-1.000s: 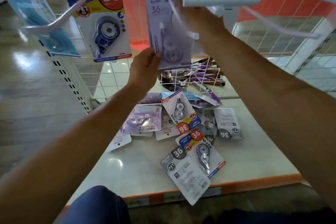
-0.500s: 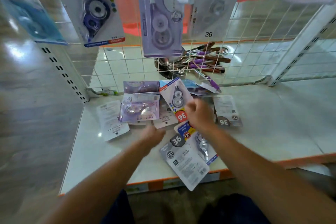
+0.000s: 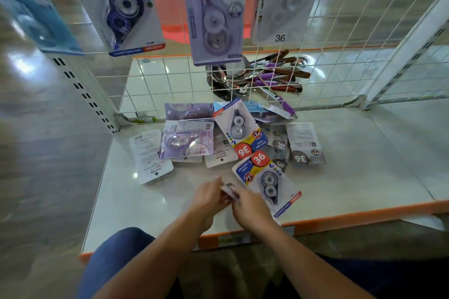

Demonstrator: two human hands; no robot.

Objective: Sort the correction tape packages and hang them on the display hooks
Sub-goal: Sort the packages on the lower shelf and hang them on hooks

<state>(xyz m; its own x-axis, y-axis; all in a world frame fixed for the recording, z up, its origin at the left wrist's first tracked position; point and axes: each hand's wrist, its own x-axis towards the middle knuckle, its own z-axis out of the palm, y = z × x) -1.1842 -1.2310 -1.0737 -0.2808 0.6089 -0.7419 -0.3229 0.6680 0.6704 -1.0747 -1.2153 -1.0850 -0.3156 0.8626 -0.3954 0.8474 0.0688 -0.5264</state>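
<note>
My left hand (image 3: 211, 198) and my right hand (image 3: 250, 208) meet low over the front of the white shelf (image 3: 145, 206). Together they pinch a grey correction tape package (image 3: 229, 190), and only a small corner of it shows between the fingers. Just right of my hands lies a blue-and-yellow package (image 3: 266, 183). Further back is a loose pile with a purple package (image 3: 187, 140), another blue-and-yellow package (image 3: 239, 131), a white package (image 3: 150, 155) lying face down and a grey package (image 3: 303, 143). On the hooks above hang a blue package (image 3: 121, 7), a purple package (image 3: 215, 14) and a white package (image 3: 281, 2).
A wire grid (image 3: 340, 31) backs the shelf, and behind it lies a heap of utensils (image 3: 262, 77). Slotted uprights (image 3: 82, 89) stand at both back corners. The shelf has an orange front edge (image 3: 364, 213). A light blue package (image 3: 36, 14) hangs at far left.
Both hands let go of the purple package, now hanging on its hook, and came down to the shelf. They now hold a grey package at the front.
</note>
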